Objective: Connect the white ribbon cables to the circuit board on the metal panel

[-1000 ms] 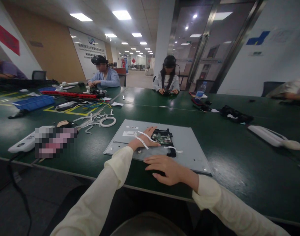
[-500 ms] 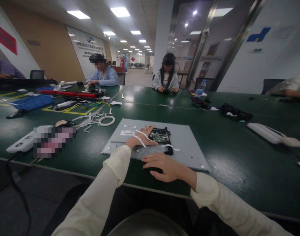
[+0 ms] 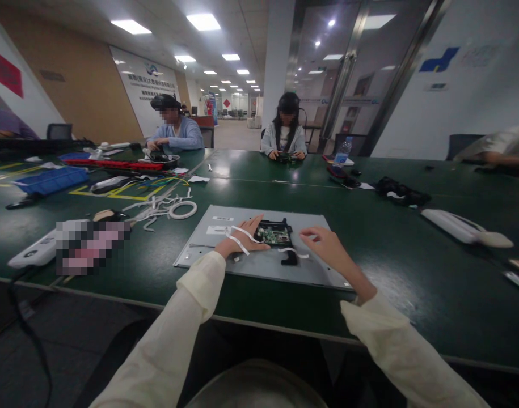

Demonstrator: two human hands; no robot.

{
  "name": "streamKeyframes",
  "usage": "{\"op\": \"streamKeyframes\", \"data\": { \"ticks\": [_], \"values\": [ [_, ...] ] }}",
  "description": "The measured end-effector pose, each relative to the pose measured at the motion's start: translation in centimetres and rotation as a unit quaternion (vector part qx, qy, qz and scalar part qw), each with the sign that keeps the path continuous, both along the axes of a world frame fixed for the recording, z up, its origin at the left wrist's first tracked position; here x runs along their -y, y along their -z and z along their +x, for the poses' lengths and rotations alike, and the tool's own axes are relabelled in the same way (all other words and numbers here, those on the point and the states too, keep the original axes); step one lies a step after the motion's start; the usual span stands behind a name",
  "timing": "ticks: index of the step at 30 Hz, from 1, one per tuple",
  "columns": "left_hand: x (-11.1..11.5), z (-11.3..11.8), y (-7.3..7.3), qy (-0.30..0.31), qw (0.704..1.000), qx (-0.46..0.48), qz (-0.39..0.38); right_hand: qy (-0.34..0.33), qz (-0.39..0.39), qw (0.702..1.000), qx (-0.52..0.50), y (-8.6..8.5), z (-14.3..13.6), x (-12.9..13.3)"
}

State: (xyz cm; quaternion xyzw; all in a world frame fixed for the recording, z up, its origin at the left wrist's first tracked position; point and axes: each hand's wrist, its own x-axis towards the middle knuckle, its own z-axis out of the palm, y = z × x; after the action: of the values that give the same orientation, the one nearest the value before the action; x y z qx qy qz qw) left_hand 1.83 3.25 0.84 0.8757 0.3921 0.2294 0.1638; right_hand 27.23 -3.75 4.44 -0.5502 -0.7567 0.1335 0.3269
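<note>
A flat grey panel (image 3: 254, 269) lies on the green table, with a green circuit board (image 3: 275, 235) in a black frame at its middle. My left hand (image 3: 241, 238) rests on the panel at the board's left side, fingers spread, with white strips (image 3: 241, 243) across its back. Over the panel's right part is my right hand (image 3: 325, 245), its thumb and fingers bent close together; whether anything small is between them cannot be made out. Another white strip (image 3: 299, 255) lies by the frame's lower right, near a black piece (image 3: 288, 259).
White strips and a white ring (image 3: 182, 210) lie beyond the panel's left corner. At left are a white device (image 3: 46, 246) and a blue tray (image 3: 50, 180); at right, another white device (image 3: 450, 224). Two people (image 3: 176, 133) sit across the table (image 3: 250, 192).
My right hand has moved up and to the right, from the panel's front edge to over its right part, and its fingers have drawn together. My left hand has stayed on the panel.
</note>
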Motion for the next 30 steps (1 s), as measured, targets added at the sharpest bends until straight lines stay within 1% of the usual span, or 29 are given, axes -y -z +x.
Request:
{"op": "streamKeyframes", "data": {
  "ticks": [3, 6, 10, 15, 18, 20, 22, 26, 28, 30],
  "values": [
    [-0.1, 0.0, 0.0, -0.001, 1.000, 0.006, -0.003, -0.024, -0.080, 0.995, 0.051, 1.1, 1.3, -0.8],
    [0.0, 0.0, 0.0, -0.001, 1.000, 0.000, -0.002, -0.063, -0.116, 0.989, 0.072, 1.8, 1.2, -1.1],
    [0.3, 0.0, -0.2, -0.009, 1.000, -0.014, -0.001, -0.101, -0.149, 0.982, 0.055, 2.2, 1.1, -1.2],
    [0.5, 0.0, -0.4, -0.019, 1.000, -0.015, 0.000, -0.105, -0.166, 0.980, 0.026, 2.4, 1.1, -1.3],
    [0.5, 0.0, -0.3, -0.024, 1.000, -0.017, 0.008, -0.113, -0.170, 0.979, -0.004, 2.1, 0.8, -1.0],
    [0.4, -0.1, -0.1, -0.027, 0.999, -0.024, 0.016, -0.118, -0.185, 0.975, -0.042, 1.6, 0.4, -0.6],
    [0.4, -0.1, 0.0, -0.031, 0.999, -0.036, 0.022, -0.132, -0.219, 0.961, -0.108, 1.1, 0.0, -0.2],
    [0.5, -0.1, 0.1, -0.035, 0.998, -0.052, 0.025, -0.183, -0.284, 0.903, -0.267, 0.5, -0.5, 0.3],
    [0.7, -0.2, -0.2, -0.039, 0.998, -0.052, 0.019, -0.175, -0.294, 0.881, -0.327, 0.8, -0.5, 0.1],
    [0.9, -0.3, -0.7, -0.042, 0.998, -0.043, 0.019, -0.144, -0.298, 0.867, -0.372, 1.4, -0.4, -0.3]
  ]
}}
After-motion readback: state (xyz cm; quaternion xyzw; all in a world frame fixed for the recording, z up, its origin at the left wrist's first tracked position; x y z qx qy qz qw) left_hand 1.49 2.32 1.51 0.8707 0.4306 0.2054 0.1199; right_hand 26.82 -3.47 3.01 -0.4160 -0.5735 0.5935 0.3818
